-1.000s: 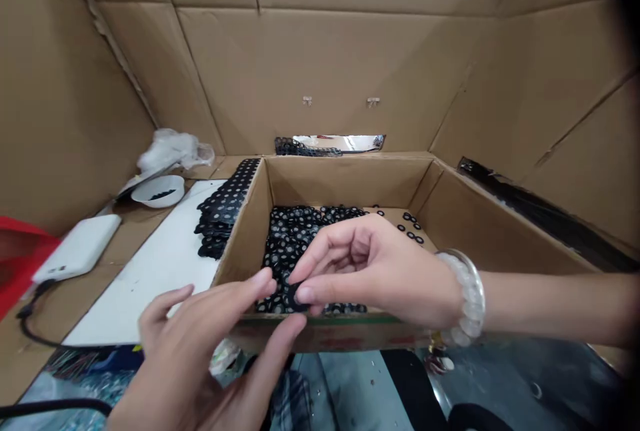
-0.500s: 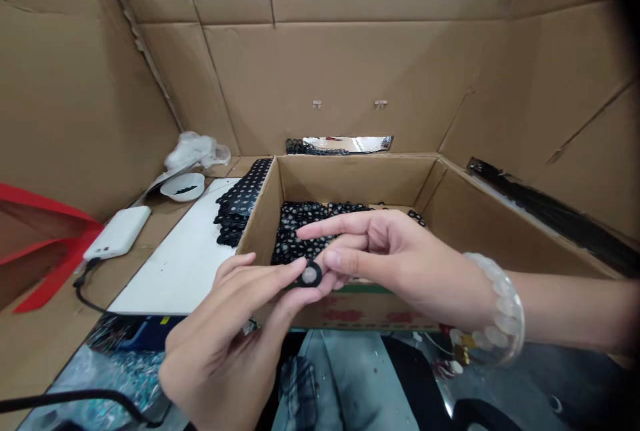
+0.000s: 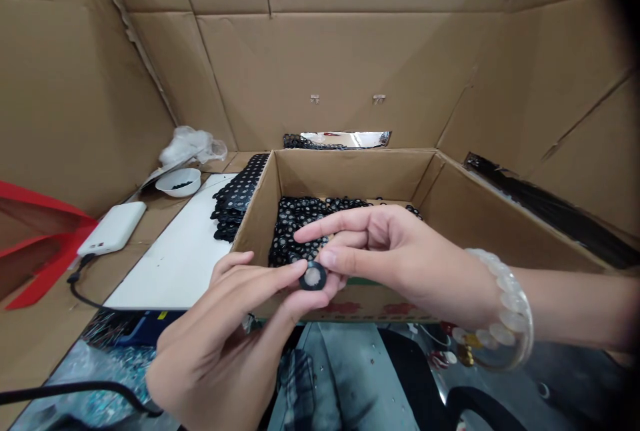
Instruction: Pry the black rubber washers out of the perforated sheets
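A small round black washer [image 3: 313, 276] with a pale, whitish centre is held up in front of the box's near edge. My left hand [image 3: 220, 331] pinches it between forefinger and thumb. From the other side, the thumb and curled fingers of my right hand [image 3: 395, 251] press at its edge, while one finger points out to the left. Below and behind the fingers, a heap of similar black rings [image 3: 295, 217] with pale centres lies inside the cardboard box [image 3: 350, 171]. The right fingertips partly hide the washer's right side.
Left of the box, stacked black dotted sheets [image 3: 240, 194] lie on a white board [image 3: 165, 251]. Farther left are a white bowl [image 3: 179, 183] holding small black pieces, a white power bank [image 3: 113, 227] with a cable, and red ribbon [image 3: 55, 264]. Cardboard walls [image 3: 350, 71] surround the workplace.
The washer has turned to show more of its face and sits slightly farther right. Both hands keep nearly the same grip. The whole view has shifted a little.
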{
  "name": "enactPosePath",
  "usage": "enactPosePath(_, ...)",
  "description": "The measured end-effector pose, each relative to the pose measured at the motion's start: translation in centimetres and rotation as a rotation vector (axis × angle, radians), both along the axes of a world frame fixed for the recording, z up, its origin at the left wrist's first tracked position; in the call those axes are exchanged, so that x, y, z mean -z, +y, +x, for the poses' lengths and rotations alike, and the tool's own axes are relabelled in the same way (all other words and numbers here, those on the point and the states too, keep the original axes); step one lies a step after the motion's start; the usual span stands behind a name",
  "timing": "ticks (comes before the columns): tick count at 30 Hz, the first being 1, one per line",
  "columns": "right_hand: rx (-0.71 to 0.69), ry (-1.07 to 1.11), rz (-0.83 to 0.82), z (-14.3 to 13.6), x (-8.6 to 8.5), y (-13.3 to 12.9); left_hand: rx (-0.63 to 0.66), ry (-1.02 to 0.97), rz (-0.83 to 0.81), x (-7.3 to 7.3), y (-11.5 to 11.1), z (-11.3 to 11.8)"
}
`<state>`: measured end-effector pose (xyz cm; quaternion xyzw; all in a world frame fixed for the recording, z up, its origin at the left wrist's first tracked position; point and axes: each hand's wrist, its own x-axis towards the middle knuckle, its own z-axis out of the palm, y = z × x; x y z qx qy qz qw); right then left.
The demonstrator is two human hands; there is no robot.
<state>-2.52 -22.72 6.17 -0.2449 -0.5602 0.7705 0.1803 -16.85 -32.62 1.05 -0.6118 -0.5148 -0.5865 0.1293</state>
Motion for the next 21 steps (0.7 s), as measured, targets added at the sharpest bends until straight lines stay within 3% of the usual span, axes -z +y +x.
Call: enactPosePath(21,-0.008,-0.038,0.074,-0.07,0.3,0.49,0.005,0.055,0.027,-0.17,-0.02,-0.2)
